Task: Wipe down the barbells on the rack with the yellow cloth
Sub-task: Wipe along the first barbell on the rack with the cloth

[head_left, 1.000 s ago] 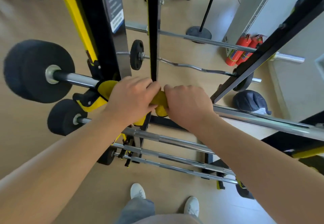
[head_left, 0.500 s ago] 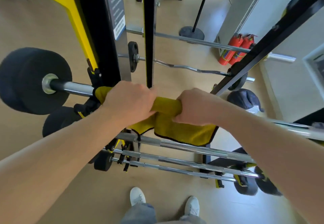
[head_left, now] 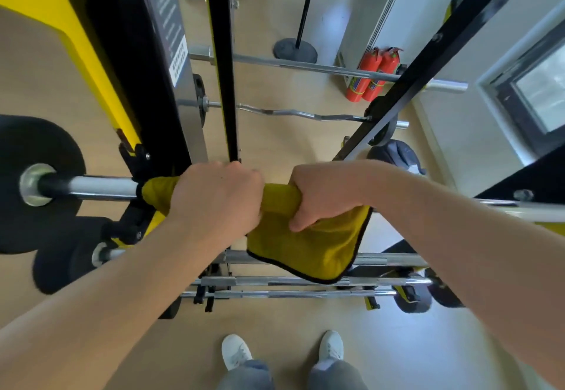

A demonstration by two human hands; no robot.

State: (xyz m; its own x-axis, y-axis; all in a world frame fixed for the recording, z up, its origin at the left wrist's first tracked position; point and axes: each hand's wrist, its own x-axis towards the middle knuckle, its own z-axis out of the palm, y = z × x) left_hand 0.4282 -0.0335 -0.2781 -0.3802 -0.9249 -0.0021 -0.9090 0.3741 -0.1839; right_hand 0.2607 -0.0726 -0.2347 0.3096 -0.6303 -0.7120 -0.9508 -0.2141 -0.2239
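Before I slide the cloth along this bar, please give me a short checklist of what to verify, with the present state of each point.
1. Yellow cloth wrapped round the barbell: ok.
2. Left hand grips cloth and bar: ok.
3. Right hand grips cloth and bar: ok.
4. Bare bar to the right free for sliding: ok.
5. Hanging cloth corner apart from the lower barbells: cannot tell, they overlap in view.
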